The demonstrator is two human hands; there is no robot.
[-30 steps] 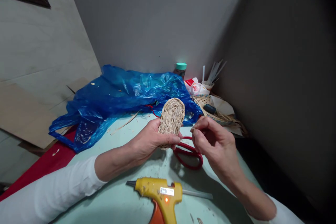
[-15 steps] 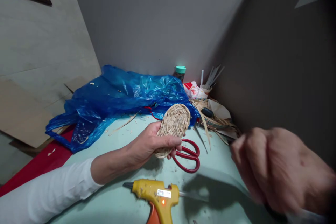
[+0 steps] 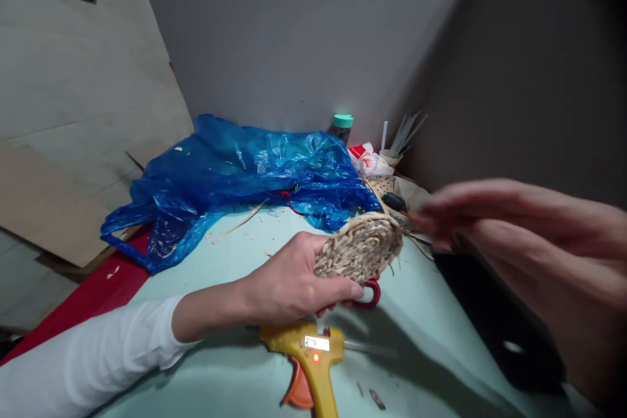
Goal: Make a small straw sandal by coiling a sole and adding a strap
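My left hand (image 3: 298,281) is closed on a braided straw oval (image 3: 360,248), thumb along its near edge and fingers underneath. Its coiled face is tilted toward me. Off to the right, my right hand (image 3: 529,248) is raised apart from the straw piece, fingers stretched out and blurred; I see nothing between them. Red-handled scissors (image 3: 375,294) lie under the straw piece, mostly hidden. Nearer to me rests a yellow glue gun (image 3: 304,338) with an orange trigger, a lit orange light and a clear glue stick out of its back.
A crumpled blue plastic bag (image 3: 235,170) spreads across the back of the pale green tabletop (image 3: 245,346). Behind are a green-lidded jar (image 3: 341,127), a red and white packet (image 3: 367,160) and a cup of glue sticks (image 3: 392,157). A dark flat object (image 3: 494,313) lies at right.
My right hand has gone from a fist to stretched fingers and risen slightly. My left hand has brought the straw oval rightward and tilted it, covering more of the scissors.
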